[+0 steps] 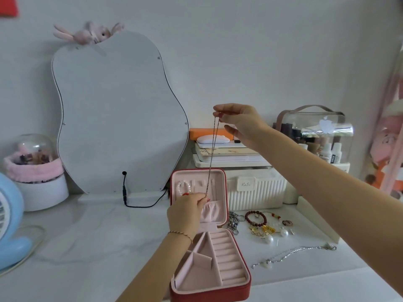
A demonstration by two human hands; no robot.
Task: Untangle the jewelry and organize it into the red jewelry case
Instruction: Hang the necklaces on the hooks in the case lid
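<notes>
Risk here is mostly slack: the thin silver chain necklace [212,149], pinched taut between the right hand [237,123] above and the left hand [187,211] in front of the red jewelry case [209,288] lid, could re-knot if either pinch slips. Clasp and lid hooks are too small to make out.
</notes>
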